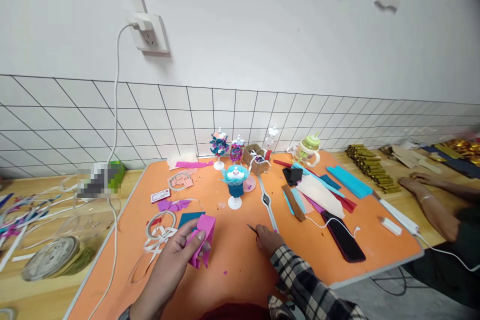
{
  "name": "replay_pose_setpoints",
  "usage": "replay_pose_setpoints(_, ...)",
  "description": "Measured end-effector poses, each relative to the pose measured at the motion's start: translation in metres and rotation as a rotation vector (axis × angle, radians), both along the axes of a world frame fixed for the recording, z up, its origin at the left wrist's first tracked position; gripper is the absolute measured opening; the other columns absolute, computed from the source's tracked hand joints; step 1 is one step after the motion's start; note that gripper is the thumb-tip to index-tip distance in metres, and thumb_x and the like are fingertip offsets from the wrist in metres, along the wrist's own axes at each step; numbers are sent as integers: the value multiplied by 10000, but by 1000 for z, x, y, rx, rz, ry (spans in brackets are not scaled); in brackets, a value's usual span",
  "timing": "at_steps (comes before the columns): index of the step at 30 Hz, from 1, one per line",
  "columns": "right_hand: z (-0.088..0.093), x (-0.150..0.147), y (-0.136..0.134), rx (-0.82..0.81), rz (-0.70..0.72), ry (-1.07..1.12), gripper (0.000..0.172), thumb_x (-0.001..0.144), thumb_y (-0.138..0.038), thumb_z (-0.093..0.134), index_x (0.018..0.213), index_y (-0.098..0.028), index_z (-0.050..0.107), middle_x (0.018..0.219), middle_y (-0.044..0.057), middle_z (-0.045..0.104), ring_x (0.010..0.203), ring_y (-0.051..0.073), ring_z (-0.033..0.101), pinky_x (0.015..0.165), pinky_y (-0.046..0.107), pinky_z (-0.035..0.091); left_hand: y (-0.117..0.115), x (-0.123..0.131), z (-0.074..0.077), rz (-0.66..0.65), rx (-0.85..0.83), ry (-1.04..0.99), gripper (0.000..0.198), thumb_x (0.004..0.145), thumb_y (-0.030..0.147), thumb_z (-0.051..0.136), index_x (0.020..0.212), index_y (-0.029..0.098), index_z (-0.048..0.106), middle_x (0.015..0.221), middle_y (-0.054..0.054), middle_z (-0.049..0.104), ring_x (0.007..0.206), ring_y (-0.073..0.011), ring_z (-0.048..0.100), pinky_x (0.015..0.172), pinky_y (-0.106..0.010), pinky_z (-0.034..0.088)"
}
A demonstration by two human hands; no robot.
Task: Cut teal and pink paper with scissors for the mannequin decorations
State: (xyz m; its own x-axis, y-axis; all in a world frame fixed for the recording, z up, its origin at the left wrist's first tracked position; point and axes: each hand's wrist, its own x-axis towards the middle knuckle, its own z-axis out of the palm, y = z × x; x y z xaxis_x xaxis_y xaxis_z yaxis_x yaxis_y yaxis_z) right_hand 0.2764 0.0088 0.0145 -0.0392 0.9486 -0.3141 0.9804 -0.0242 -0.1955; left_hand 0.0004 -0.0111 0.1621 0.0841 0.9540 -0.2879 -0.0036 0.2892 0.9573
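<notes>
Pinched between the thumb and fingers of my left hand [180, 247] is a folded piece of magenta crepe paper [207, 224], with loose ends hanging down. Low over the orange table [240, 280], my right hand [270, 241] is closed around a pair of scissors [252, 229]; only the dark pointed blades show, the handles being hidden in the fingers. Beyond both hands stands a small white dress form [235, 203] wrapped in teal and light blue paper. A dark teal paper piece [187, 218] lies just behind my left hand.
Two decorated dress forms [219, 145] and a small cardboard box [255, 160] stand near the wall. Tape rolls [161, 224] lie left. Paper strips [318, 195], a phone [343, 237] with a white cable and a green-lidded cup [309, 150] are right. Another person's hands [416, 187] rest farther right.
</notes>
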Motion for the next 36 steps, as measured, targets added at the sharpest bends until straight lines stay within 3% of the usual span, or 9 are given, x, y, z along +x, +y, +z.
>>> replay_pose_setpoints(4, 9, -1, -15, -112, -137, 398, 303, 1014, -341, 585, 1257, -161, 605, 1210, 105, 650, 986, 212, 679, 817, 382, 593, 1, 1, -1, 5, -26, 6, 772, 674, 696, 784, 1222, 169, 648, 624, 3, 696, 554, -177, 589, 488, -254, 427)
replay_pose_setpoints(7, 26, -16, -29, -240, -186, 702, 303, 1030, -374, 427, 1194, -157, 562, 1144, 120, 671, 665, 152, 696, 476, 241, 479, 3, 2, 3, -22, -14, 14, 748, 672, 698, 788, 1183, 169, 652, 611, 16, 680, 537, -159, 556, 503, -252, 428)
replay_pose_setpoints(10, 55, -28, -42, -348, -137, 996, 400, 945, -538, 475, 1114, -182, 543, 1125, 89, 681, 492, 85, 600, 388, 198, 349, 4, 0, 12, -79, -13, 44, 723, 662, 707, 793, 1134, 174, 667, 636, 11, 684, 570, -157, 568, 531, -246, 437)
replay_pose_setpoints(14, 106, -30, -51, -563, 1, 1221, 640, 631, -695, 762, 970, -172, 618, 871, 34, 686, 433, 66, 517, 377, 185, 287, 4, -3, 30, -208, -24, 95, 706, 657, 736, 777, 1079, 179, 681, 606, 13, 652, 562, -166, 564, 507, -248, 433)
replay_pose_setpoints(17, 137, -33, -48, -762, 143, 1382, 623, 662, -671, 789, 956, -143, 640, 866, 36, 678, 409, 28, 459, 382, 171, 289, 1, -4, 39, -323, -13, 121, 672, 717, 732, 733, 1093, 179, 674, 628, 6, 652, 569, -172, 563, 499, -254, 440)
replay_pose_setpoints(20, 150, -41, -44, -739, 201, 1331, 603, 670, -635, 826, 962, -136, 652, 808, 6, 649, 452, 38, 487, 411, 158, 330, -4, -4, 44, -391, -3, 145, 681, 778, 719, 691, 1173, 166, 647, 614, 21, 636, 530, -149, 516, 501, -254, 424)
replay_pose_setpoints(23, 150, -47, -44, -665, 238, 1252, 606, 667, -635, 835, 973, -139, 668, 743, -21, 611, 496, 56, 495, 436, 161, 339, -8, -3, 45, -415, 0, 134, 662, 801, 694, 690, 1190, 161, 637, 617, 22, 639, 529, -142, 507, 505, -249, 403)
replay_pose_setpoints(30, 158, -50, -48, -543, 203, 1181, 510, 660, -555, 872, 926, -151, 709, 777, -43, 600, 508, 31, 417, 453, 181, 277, -8, -4, 42, -460, 42, 100, 545, 844, 637, 681, 1131, 175, 648, 635, 21, 643, 547, -139, 508, 502, -239, 389)
replay_pose_setpoints(36, 164, -51, -47, -511, 145, 1215, 419, 654, -479, 891, 829, -136, 725, 690, -52, 597, 518, 36, 410, 479, 194, 269, -8, -6, 38, -478, 64, 132, 468, 865, 587, 684, 1112, 191, 635, 633, 32, 642, 536, -132, 490, 497, -234, 383)
